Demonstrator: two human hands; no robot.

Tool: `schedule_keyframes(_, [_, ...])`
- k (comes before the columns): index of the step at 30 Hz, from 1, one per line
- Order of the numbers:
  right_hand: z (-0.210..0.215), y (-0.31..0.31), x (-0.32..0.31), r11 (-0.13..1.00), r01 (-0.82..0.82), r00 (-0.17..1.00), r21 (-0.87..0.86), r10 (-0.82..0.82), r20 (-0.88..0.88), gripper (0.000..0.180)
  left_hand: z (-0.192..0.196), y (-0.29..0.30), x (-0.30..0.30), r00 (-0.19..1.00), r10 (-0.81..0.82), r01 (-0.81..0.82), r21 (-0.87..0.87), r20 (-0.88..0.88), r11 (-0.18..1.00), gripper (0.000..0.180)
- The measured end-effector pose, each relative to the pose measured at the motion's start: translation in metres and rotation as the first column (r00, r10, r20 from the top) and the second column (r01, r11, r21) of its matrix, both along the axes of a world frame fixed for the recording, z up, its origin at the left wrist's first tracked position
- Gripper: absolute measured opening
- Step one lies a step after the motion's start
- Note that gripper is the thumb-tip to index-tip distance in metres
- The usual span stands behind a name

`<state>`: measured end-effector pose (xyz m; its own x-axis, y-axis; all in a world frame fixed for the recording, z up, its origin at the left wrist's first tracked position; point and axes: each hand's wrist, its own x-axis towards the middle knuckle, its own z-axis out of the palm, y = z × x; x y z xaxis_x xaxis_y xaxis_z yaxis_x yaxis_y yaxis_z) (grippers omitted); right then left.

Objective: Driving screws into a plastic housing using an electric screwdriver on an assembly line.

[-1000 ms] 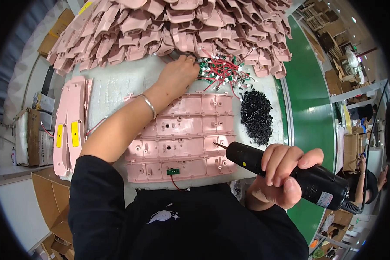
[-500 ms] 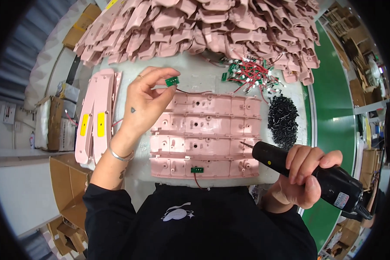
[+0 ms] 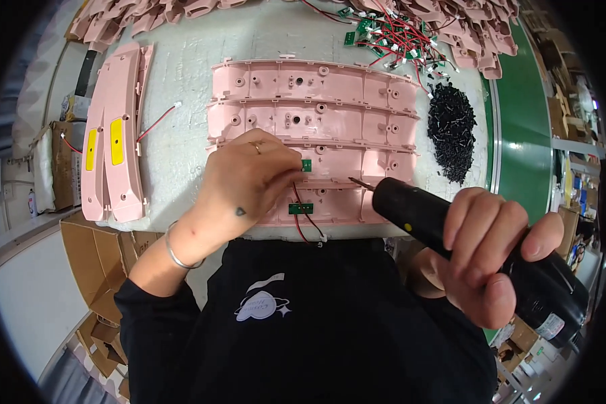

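Note:
Between the fingertips of my left hand (image 3: 252,175) is a small green circuit board (image 3: 307,165), at the middle of the third pink plastic shell (image 3: 340,161) from the far side. Its dark red wires hang toward me. A second green board (image 3: 301,209) lies in the nearest shell, with its wires running over the table's front edge. My right hand (image 3: 485,249) is wrapped round a black electric screwdriver (image 3: 411,209). The bit points left, over the near shells, apart from the board. Two farther shells (image 3: 276,118) show no board in them.
Black screws (image 3: 452,131) are heaped right of the shells. Beyond them lies a tangle of green boards with red wires (image 3: 400,34). Piled pink shells (image 3: 481,40) fill the far side. Two shells with yellow labels (image 3: 117,141) lie at left, above a cardboard box (image 3: 94,259).
My left hand has brought the green board from above the shells down into the third one. The screwdriver is still in my right hand. The whole view has shifted.

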<state>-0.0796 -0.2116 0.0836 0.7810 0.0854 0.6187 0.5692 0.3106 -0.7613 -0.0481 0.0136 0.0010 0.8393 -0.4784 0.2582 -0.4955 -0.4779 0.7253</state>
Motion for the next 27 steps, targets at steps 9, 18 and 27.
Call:
schedule_keyframes(9, [-0.012,0.015,0.0,0.994,-0.069,0.998,-0.086,0.069,-0.002,0.036,-0.006,-0.011,-0.008,0.996,-0.009,-0.003,0.144,0.086,0.99,0.02])
schedule_keyframes(18, [-0.026,0.025,0.008,0.98,-0.14,0.983,-0.139,0.154,0.101,0.036,-0.013,-0.009,-0.009,0.996,-0.011,0.005,0.067,0.088,0.998,0.017])
schedule_keyframes(27, [-0.024,0.033,0.007,0.963,-0.158,0.984,-0.218,0.172,0.048,0.034,-0.015,-0.007,-0.007,0.996,-0.035,0.039,-0.052,0.079,0.998,0.018])
